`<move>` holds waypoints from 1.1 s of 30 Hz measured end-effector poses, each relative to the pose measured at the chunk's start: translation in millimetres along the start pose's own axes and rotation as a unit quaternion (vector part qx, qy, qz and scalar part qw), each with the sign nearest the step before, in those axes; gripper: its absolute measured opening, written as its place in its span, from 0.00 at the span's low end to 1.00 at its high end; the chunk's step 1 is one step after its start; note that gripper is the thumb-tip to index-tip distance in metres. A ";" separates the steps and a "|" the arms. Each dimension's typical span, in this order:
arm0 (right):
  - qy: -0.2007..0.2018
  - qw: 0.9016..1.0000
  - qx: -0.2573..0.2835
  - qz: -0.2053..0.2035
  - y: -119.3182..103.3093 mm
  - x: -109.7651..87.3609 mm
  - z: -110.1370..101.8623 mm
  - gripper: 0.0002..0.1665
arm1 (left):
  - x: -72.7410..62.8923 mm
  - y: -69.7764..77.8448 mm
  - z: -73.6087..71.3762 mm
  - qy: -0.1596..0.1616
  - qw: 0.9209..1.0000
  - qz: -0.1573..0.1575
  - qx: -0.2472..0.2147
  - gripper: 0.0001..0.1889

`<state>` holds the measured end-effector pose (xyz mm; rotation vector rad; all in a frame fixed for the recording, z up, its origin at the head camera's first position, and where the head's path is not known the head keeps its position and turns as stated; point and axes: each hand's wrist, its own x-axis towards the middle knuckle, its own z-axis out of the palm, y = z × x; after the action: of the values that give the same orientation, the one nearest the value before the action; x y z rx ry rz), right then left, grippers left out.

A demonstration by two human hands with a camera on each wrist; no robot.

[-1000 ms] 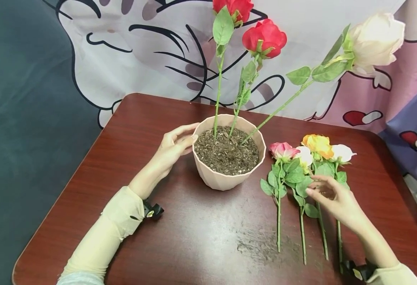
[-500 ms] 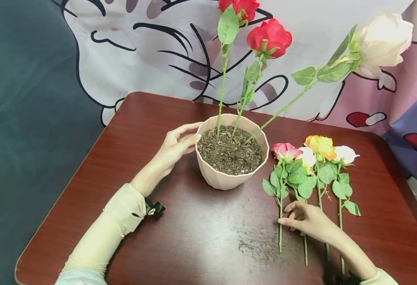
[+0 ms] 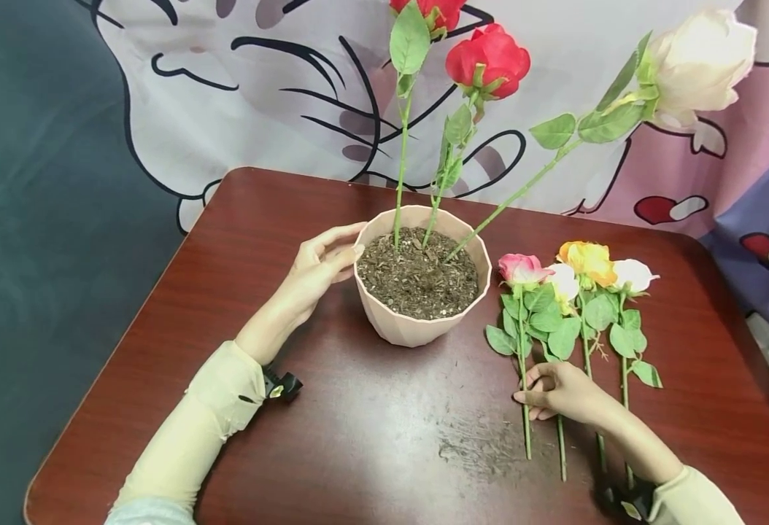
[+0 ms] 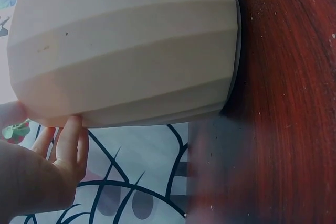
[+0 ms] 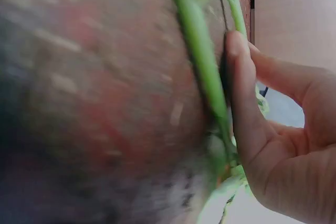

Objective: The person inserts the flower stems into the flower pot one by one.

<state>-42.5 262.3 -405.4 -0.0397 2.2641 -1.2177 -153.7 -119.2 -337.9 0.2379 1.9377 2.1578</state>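
My left hand [image 3: 315,270] holds the near-left rim of a pale pink faceted flower pot [image 3: 411,332], with the thumb at the lip and the fingers along the outer wall. In the left wrist view fingertips meet the wall of the pot [image 4: 126,61]. Two red roses [image 3: 489,62] and a large cream rose [image 3: 700,69] stand in the pot's soil [image 3: 417,284], the cream one leaning right. My right hand [image 3: 565,394] pinches the lower stem of a pink rose [image 3: 522,270] lying right of the pot. Green stems [image 5: 199,51] pass beside the fingers in the right wrist view.
A yellow rose [image 3: 588,262] and two white roses [image 3: 632,277] lie beside the pink one, stems toward me. Soil crumbs [image 3: 476,445] are scattered on the dark red-brown table [image 3: 279,452]. A cartoon cat cloth [image 3: 260,109] hangs behind the table.
My right hand has come down and left from the flower heads to the pink rose's stem and taken hold; the stem's lower end has shifted slightly right. The left hand stays at the pot.
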 end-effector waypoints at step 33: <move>0.220 0.863 0.187 -0.414 -116.0 -46.3 -24.4 0.10 | 3.0 0.4 2.9 0.017 0.996 0.055 0.063 0.21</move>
<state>-42.3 225.8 -283.4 -0.7212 2.4004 -2.2962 -155.8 -115.6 -337.3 0.3401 2.1313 2.1206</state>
